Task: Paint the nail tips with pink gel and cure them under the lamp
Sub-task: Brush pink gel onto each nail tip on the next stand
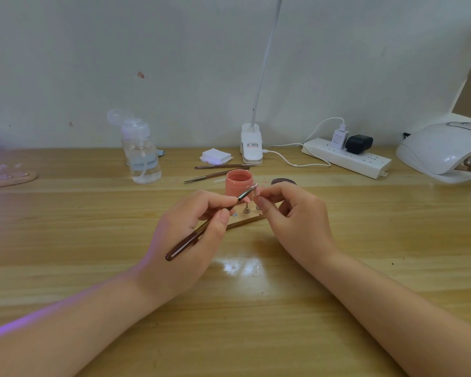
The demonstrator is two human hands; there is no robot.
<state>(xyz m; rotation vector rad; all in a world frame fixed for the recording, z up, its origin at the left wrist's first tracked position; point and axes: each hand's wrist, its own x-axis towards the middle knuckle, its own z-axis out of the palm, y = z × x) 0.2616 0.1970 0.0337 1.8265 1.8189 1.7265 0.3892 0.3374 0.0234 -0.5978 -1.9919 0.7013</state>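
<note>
Brush is gripped in the left hand, its fingers curled round the dark handle, and its bristle end is laid against a small nail tip; that tip is pinched between thumb and fingertips of the right hand, the other fingers being curled loosely. Both hands are held over the middle of the table, above a wooden stand on which a pink-painted tip is seen on a peg; just behind, an open jar of pink gel is set, its dark lid beside it. A white curing lamp is placed at the far right edge, a pump bottle, two spare brushes, a clip lamp and a power strip toward the far edge; another stand is lit violet at the left edge.
</note>
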